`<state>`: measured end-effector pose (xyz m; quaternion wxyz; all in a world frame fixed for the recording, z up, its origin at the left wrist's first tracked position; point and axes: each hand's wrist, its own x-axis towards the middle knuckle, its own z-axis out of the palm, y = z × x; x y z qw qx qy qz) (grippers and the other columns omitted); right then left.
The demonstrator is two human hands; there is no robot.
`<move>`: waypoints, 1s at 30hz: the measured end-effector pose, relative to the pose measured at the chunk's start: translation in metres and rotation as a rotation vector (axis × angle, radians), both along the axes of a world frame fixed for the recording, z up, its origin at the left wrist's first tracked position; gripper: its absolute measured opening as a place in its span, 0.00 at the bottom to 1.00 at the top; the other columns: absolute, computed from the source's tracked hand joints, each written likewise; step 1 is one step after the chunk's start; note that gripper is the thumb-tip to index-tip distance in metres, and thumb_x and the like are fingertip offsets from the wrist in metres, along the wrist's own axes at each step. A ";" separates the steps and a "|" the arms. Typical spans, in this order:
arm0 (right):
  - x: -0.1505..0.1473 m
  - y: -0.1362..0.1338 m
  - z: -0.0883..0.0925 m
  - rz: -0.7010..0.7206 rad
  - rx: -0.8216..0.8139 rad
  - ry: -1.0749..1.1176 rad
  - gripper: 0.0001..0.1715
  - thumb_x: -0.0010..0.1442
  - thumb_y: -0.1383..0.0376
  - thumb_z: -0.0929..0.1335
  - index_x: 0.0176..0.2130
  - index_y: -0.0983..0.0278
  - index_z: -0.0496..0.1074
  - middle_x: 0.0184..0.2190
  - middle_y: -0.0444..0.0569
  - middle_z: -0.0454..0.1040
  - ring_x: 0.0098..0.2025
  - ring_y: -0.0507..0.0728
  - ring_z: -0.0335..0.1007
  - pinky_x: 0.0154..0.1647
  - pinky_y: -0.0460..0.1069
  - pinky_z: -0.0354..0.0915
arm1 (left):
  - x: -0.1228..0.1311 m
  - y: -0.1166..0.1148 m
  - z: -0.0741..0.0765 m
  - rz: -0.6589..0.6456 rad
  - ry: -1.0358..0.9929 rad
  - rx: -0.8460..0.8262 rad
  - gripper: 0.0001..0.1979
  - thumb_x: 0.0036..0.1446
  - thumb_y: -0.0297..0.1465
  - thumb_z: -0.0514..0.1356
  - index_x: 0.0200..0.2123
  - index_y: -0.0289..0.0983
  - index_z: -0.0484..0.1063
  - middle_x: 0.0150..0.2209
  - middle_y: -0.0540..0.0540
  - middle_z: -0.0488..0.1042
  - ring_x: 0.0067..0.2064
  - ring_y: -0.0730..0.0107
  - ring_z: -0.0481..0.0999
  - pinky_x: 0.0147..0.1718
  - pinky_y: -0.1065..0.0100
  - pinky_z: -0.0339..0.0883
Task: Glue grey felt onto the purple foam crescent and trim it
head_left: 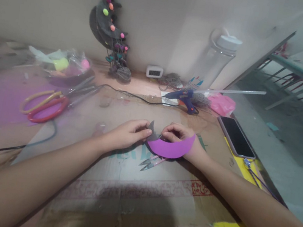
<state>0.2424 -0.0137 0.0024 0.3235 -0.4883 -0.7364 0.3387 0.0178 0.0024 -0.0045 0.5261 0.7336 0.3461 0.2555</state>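
Observation:
Both my hands meet at the middle of the table over a flattened cardboard sheet [128, 186]. My left hand [129, 132] pinches the pointed grey end of a crescent-shaped piece [169, 148], purple on its curved body. My right hand [178, 135] is closed on the same piece from the other side, and the purple curve wraps under its wrist. A small pair of thread snips [151, 162] lies on the cardboard just below the piece.
A blue glue gun [185, 96] with its cord lies behind the hands. Red and yellow scissors [45, 105] lie at left, a phone [236, 136] at right. A water bottle [216, 60], small clock [154, 71], plastic bag of bits [67, 65] and dark decorated crescents [108, 22] stand by the wall.

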 end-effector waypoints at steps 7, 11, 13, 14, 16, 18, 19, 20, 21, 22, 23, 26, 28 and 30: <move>-0.002 0.000 -0.002 -0.001 -0.028 0.032 0.12 0.58 0.58 0.68 0.31 0.64 0.74 0.30 0.46 0.75 0.32 0.52 0.69 0.34 0.47 0.62 | 0.000 0.000 -0.002 -0.002 -0.050 0.001 0.14 0.62 0.41 0.53 0.34 0.36 0.67 0.29 0.52 0.66 0.30 0.74 0.64 0.29 0.72 0.60; -0.002 -0.001 0.000 -0.002 -0.065 0.051 0.16 0.62 0.56 0.64 0.36 0.64 0.76 0.30 0.47 0.76 0.32 0.53 0.71 0.34 0.47 0.65 | 0.000 0.000 -0.004 0.024 -0.074 0.004 0.14 0.62 0.40 0.54 0.35 0.35 0.68 0.28 0.52 0.66 0.29 0.74 0.65 0.29 0.72 0.59; -0.001 -0.002 0.001 -0.013 -0.118 0.065 0.21 0.63 0.53 0.62 0.39 0.64 0.76 0.29 0.48 0.76 0.31 0.53 0.72 0.32 0.46 0.65 | 0.000 0.001 -0.004 0.043 -0.077 -0.012 0.13 0.62 0.40 0.54 0.35 0.35 0.69 0.25 0.53 0.64 0.27 0.75 0.64 0.27 0.72 0.58; -0.001 -0.002 0.002 -0.022 -0.153 0.072 0.23 0.64 0.51 0.61 0.40 0.64 0.76 0.29 0.48 0.76 0.29 0.53 0.72 0.31 0.46 0.66 | 0.000 0.001 -0.004 0.052 -0.083 -0.022 0.13 0.62 0.40 0.55 0.35 0.35 0.69 0.25 0.53 0.64 0.26 0.75 0.63 0.26 0.73 0.58; 0.001 -0.002 0.003 -0.030 -0.193 0.077 0.27 0.64 0.48 0.60 0.41 0.64 0.76 0.30 0.48 0.76 0.28 0.53 0.72 0.29 0.46 0.66 | 0.001 0.001 -0.004 0.064 -0.113 -0.048 0.12 0.60 0.39 0.56 0.36 0.35 0.69 0.25 0.53 0.66 0.26 0.75 0.65 0.26 0.72 0.59; 0.002 -0.002 0.005 -0.002 -0.185 0.060 0.28 0.65 0.47 0.59 0.42 0.63 0.76 0.32 0.49 0.77 0.31 0.54 0.74 0.33 0.47 0.67 | 0.002 0.002 -0.002 0.073 -0.158 -0.074 0.11 0.59 0.37 0.58 0.37 0.35 0.70 0.27 0.51 0.70 0.29 0.73 0.68 0.29 0.71 0.62; 0.003 -0.001 0.006 0.022 -0.168 0.044 0.28 0.65 0.47 0.58 0.41 0.63 0.76 0.33 0.49 0.78 0.34 0.55 0.74 0.36 0.48 0.67 | 0.002 0.002 0.000 0.082 -0.172 -0.083 0.10 0.58 0.36 0.59 0.38 0.35 0.71 0.29 0.49 0.72 0.31 0.72 0.70 0.32 0.70 0.64; 0.003 -0.001 0.008 0.044 -0.148 0.022 0.28 0.65 0.47 0.58 0.41 0.63 0.76 0.34 0.49 0.78 0.37 0.56 0.74 0.39 0.49 0.67 | 0.003 0.002 0.001 0.098 -0.180 -0.088 0.10 0.56 0.34 0.60 0.39 0.35 0.71 0.32 0.48 0.74 0.34 0.70 0.72 0.35 0.68 0.66; 0.003 -0.001 0.009 0.059 -0.133 -0.004 0.28 0.65 0.48 0.58 0.40 0.63 0.76 0.35 0.50 0.78 0.39 0.56 0.74 0.41 0.49 0.66 | 0.003 0.002 0.002 0.116 -0.182 -0.093 0.10 0.54 0.33 0.61 0.39 0.35 0.72 0.34 0.46 0.76 0.37 0.68 0.74 0.38 0.67 0.67; 0.002 -0.001 0.011 0.065 -0.122 -0.036 0.28 0.66 0.48 0.57 0.38 0.63 0.76 0.34 0.49 0.78 0.38 0.57 0.73 0.40 0.50 0.66 | 0.004 0.002 0.004 0.135 -0.180 -0.098 0.10 0.52 0.31 0.62 0.39 0.35 0.73 0.37 0.45 0.77 0.39 0.67 0.75 0.41 0.65 0.68; 0.002 -0.002 0.012 0.066 -0.116 -0.067 0.28 0.65 0.48 0.58 0.35 0.64 0.76 0.33 0.49 0.77 0.37 0.56 0.73 0.37 0.49 0.65 | 0.004 0.003 0.005 0.153 -0.176 -0.107 0.11 0.50 0.30 0.63 0.38 0.35 0.73 0.39 0.45 0.77 0.41 0.66 0.75 0.43 0.64 0.68; -0.001 -0.004 0.015 0.080 -0.179 -0.103 0.24 0.63 0.49 0.61 0.30 0.64 0.72 0.25 0.46 0.73 0.27 0.53 0.69 0.26 0.46 0.62 | 0.004 0.004 0.005 0.184 -0.164 -0.135 0.12 0.47 0.27 0.63 0.38 0.35 0.73 0.40 0.45 0.78 0.42 0.65 0.76 0.45 0.62 0.68; -0.003 -0.006 0.014 0.086 -0.296 -0.047 0.21 0.61 0.50 0.63 0.29 0.63 0.70 0.21 0.42 0.69 0.20 0.50 0.65 0.21 0.45 0.59 | 0.004 0.004 0.004 0.186 -0.169 -0.141 0.14 0.47 0.25 0.62 0.40 0.35 0.73 0.41 0.45 0.77 0.42 0.66 0.75 0.45 0.63 0.68; -0.005 -0.007 0.013 0.059 -0.384 0.038 0.20 0.60 0.50 0.63 0.29 0.63 0.68 0.18 0.39 0.65 0.17 0.49 0.62 0.18 0.45 0.58 | 0.004 0.003 0.004 0.179 -0.191 -0.131 0.18 0.47 0.24 0.60 0.44 0.35 0.71 0.43 0.45 0.76 0.44 0.67 0.75 0.46 0.65 0.67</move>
